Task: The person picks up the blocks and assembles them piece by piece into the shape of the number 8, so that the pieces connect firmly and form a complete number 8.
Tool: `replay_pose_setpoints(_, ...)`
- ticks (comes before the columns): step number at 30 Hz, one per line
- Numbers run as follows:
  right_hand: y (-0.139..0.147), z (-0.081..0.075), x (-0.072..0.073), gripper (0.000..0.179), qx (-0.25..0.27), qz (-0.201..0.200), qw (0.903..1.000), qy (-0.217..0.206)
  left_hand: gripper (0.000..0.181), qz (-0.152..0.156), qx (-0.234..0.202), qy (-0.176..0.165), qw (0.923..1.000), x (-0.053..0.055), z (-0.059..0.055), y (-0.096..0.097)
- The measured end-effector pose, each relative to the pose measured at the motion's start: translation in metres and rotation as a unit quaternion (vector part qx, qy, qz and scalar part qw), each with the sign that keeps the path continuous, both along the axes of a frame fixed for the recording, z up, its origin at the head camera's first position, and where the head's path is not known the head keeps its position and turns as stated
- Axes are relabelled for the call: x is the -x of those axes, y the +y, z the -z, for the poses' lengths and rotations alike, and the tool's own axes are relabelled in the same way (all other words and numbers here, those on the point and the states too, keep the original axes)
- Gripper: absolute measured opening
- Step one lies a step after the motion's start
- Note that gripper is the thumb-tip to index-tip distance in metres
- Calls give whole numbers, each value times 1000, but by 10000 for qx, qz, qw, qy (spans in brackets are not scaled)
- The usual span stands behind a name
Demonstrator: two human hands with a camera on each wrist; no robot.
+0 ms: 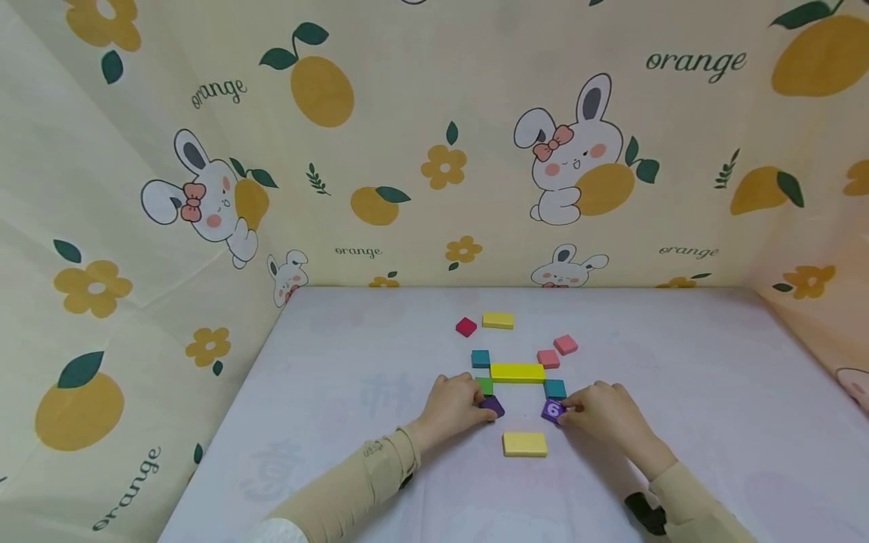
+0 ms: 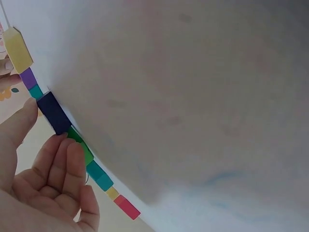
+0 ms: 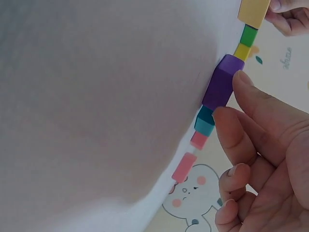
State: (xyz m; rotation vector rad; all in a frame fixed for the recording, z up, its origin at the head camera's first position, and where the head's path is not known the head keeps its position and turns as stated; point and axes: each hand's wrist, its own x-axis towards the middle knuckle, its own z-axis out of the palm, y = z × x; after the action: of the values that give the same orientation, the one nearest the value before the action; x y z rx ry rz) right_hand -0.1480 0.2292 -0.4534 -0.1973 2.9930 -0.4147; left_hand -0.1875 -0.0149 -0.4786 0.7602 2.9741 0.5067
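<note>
My left hand (image 1: pixel 451 406) pinches a dark purple block (image 1: pixel 493 406) between thumb and fingers; it appears almost navy in the left wrist view. A green block (image 1: pixel 485 386) touches the far side of it, partly hidden by my fingers. With thumb and index finger, my right hand (image 1: pixel 606 413) holds a purple block (image 3: pixel 223 82) marked with a 6, tilted slightly on the table. Just beyond it lies a teal block (image 1: pixel 554 389). Between the two rows stretches a long yellow block (image 1: pixel 517 373), and a second teal block (image 1: pixel 480 359) sits at its far left corner.
Nearer to me lies a pale yellow block (image 1: pixel 524 444), between my forearms. Two pink blocks, one nearer (image 1: pixel 548 359) and one farther (image 1: pixel 566 345), are at the right. Farther back are a red block (image 1: pixel 465 326) and another yellow block (image 1: pixel 498 320). A patterned cloth (image 1: pixel 407 151) hangs behind the table.
</note>
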Motion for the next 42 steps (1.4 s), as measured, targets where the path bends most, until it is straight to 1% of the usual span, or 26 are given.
replay_pose_setpoints(5,-2,0,0,28,0,16,10000,36,35,-47,-11,-79,10000,-2,-1,0)
replay_pose_setpoints(19,-4,2,-2,25,75,12,9999,133,36,-5,106,26,9999,-2,-1,-1)
replay_pose_setpoints(27,-5,2,-2,25,71,25,9999,134,37,9,139,7,9999,-3,-3,0)
replay_pose_setpoints(33,-5,0,-2,25,82,-15,9999,127,36,32,145,38,9999,-2,-2,-1)
replay_pose_setpoints(39,-5,-5,-2,25,134,66,9997,189,36,53,77,9,10000,-2,-3,-2)
replay_pose_setpoints(42,-9,-8,-3,22,157,-23,9997,180,36,39,76,-31,10000,-1,-2,-2)
